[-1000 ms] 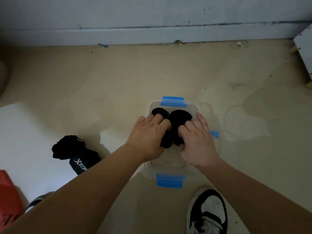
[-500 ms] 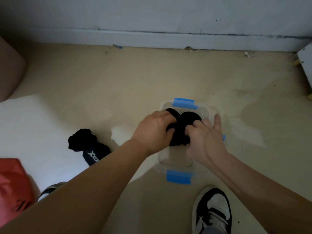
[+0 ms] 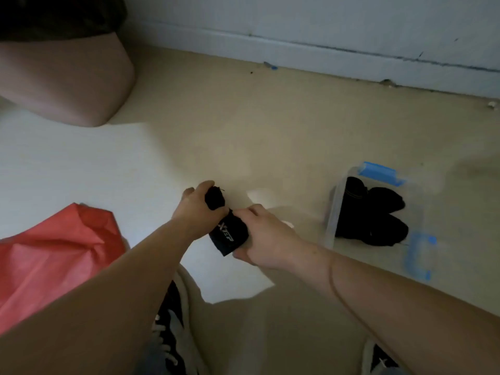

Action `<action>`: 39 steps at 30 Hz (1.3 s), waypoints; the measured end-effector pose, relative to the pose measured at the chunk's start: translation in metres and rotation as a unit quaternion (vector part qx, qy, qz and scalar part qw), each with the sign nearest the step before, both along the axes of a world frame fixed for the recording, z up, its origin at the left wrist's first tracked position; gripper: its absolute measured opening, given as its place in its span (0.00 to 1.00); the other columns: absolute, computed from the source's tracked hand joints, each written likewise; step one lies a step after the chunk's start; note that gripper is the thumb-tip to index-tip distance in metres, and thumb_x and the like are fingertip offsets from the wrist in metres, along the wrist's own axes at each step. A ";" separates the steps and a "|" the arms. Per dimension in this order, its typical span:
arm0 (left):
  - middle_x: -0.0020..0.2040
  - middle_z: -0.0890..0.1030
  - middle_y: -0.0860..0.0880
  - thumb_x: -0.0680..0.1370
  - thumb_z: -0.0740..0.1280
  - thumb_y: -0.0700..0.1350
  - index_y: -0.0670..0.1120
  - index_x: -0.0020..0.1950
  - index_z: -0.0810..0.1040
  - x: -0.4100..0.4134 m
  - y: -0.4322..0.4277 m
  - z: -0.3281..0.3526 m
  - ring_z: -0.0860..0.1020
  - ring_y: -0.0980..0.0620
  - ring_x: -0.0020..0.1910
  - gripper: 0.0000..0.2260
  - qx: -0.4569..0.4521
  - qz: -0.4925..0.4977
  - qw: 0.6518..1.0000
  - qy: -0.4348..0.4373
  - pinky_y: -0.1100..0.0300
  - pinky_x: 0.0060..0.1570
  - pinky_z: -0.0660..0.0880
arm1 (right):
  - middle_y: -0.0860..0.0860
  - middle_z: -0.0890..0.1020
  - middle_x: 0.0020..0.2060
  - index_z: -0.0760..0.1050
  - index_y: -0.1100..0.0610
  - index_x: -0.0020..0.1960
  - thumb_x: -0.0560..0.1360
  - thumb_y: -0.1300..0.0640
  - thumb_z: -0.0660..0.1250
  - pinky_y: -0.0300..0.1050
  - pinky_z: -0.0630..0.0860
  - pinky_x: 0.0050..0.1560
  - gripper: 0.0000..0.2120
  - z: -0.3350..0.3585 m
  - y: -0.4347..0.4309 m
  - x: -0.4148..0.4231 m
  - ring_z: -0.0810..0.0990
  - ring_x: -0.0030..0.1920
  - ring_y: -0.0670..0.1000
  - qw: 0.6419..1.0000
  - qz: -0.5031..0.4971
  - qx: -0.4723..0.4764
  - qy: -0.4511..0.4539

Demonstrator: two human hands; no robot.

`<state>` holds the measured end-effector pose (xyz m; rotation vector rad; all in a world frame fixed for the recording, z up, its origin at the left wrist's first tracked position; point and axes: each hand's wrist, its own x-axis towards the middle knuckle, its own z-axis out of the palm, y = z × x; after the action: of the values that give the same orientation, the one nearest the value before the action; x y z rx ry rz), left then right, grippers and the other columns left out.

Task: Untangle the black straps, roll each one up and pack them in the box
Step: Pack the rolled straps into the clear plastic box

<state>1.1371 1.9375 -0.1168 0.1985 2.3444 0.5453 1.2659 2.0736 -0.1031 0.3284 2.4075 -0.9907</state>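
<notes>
Left hand [image 3: 196, 209] clamped on the bunched upper end of the black lettered strap [image 3: 228, 235], right hand [image 3: 266, 239] curled round its lower end, mid-floor [image 3: 270, 131] left of the clear box [image 3: 331, 212] holding rolled straps [image 3: 378, 212]; likely risk: pulling apart hard could tighten the tangle or slip a grip.

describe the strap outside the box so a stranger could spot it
From the red bag on the left, look right, short of the clear box. The strap is the black bundle gripped by the left hand and right hand. Unlike the rolls in the box, it shows white lettering.
</notes>
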 end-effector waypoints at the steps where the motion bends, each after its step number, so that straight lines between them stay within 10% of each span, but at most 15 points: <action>1: 0.73 0.72 0.44 0.76 0.75 0.51 0.56 0.79 0.66 0.001 -0.004 -0.002 0.77 0.44 0.63 0.33 0.013 0.011 1.000 0.009 0.50 0.59 0.79 | 0.51 0.67 0.73 0.60 0.48 0.82 0.74 0.46 0.78 0.55 0.76 0.68 0.42 -0.005 -0.007 -0.003 0.73 0.70 0.56 1.000 -0.001 -0.001 -0.007; 7: 0.48 0.81 0.52 0.76 0.74 0.53 0.55 0.65 0.72 0.011 -0.008 0.000 0.85 0.46 0.44 0.20 0.020 0.094 0.995 -0.018 0.51 0.46 0.85 | 0.54 0.68 0.72 0.53 0.47 0.84 0.72 0.49 0.80 0.55 0.75 0.70 0.50 -0.041 -0.031 -0.001 0.73 0.71 0.58 0.997 -0.057 -0.026 -0.043; 13: 0.49 0.81 0.50 0.76 0.73 0.47 0.52 0.63 0.74 0.027 0.002 -0.004 0.87 0.43 0.43 0.17 0.091 0.152 0.980 -0.095 0.45 0.46 0.86 | 0.51 0.75 0.62 0.63 0.47 0.76 0.66 0.49 0.79 0.53 0.80 0.59 0.43 -0.044 -0.020 0.016 0.77 0.63 0.55 0.992 -0.098 0.016 -0.073; 18: 0.55 0.82 0.45 0.80 0.68 0.49 0.47 0.64 0.76 0.023 0.017 0.009 0.85 0.43 0.48 0.14 0.150 0.249 0.950 -0.113 0.50 0.38 0.87 | 0.48 0.84 0.50 0.65 0.47 0.64 0.66 0.54 0.78 0.53 0.88 0.46 0.32 -0.006 -0.008 0.015 0.88 0.44 0.51 0.953 -0.249 -0.148 -0.089; 23: 0.41 0.80 0.46 0.81 0.62 0.49 0.42 0.56 0.78 0.021 0.064 0.052 0.79 0.50 0.26 0.12 0.206 0.218 0.948 -0.102 0.57 0.28 0.73 | 0.43 0.81 0.52 0.66 0.47 0.66 0.70 0.57 0.80 0.38 0.83 0.45 0.31 0.054 0.039 0.023 0.83 0.47 0.42 0.942 -0.293 -0.161 0.008; 27: 0.38 0.79 0.44 0.80 0.63 0.50 0.43 0.50 0.78 0.040 0.116 0.079 0.76 0.47 0.24 0.11 0.243 0.138 0.956 -0.092 0.60 0.25 0.66 | 0.44 0.82 0.50 0.69 0.45 0.60 0.65 0.54 0.85 0.29 0.77 0.43 0.32 0.086 0.089 0.062 0.82 0.42 0.36 0.935 -0.325 -0.138 0.031; 30: 0.43 0.82 0.46 0.78 0.65 0.53 0.47 0.51 0.79 0.066 0.150 0.089 0.78 0.47 0.32 0.11 0.240 0.044 0.967 -0.072 0.60 0.25 0.71 | 0.47 0.81 0.56 0.67 0.41 0.54 0.56 0.45 0.86 0.49 0.83 0.55 0.35 0.093 0.125 0.106 0.84 0.53 0.48 0.938 -0.336 -0.090 0.012; 35: 0.47 0.82 0.53 0.77 0.66 0.59 0.53 0.52 0.79 0.106 0.188 0.095 0.82 0.49 0.47 0.12 0.148 -0.216 0.965 -0.002 0.54 0.48 0.80 | 0.42 0.79 0.56 0.65 0.40 0.71 0.67 0.56 0.83 0.38 0.79 0.54 0.41 0.088 0.167 0.162 0.82 0.56 0.43 0.958 -0.276 -0.077 -0.036; 39: 0.45 0.79 0.56 0.77 0.68 0.61 0.56 0.49 0.77 0.128 0.210 0.092 0.79 0.51 0.47 0.10 0.004 -0.415 0.910 -0.019 0.55 0.46 0.75 | 0.52 0.83 0.52 0.80 0.55 0.62 0.67 0.58 0.79 0.45 0.80 0.52 0.24 0.071 0.176 0.177 0.84 0.51 0.50 0.982 -0.183 -0.024 -0.029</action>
<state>1.2656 2.1472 -0.0251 1.1075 1.9637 0.1238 1.4426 2.2492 -0.0320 0.7941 2.3111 -1.1742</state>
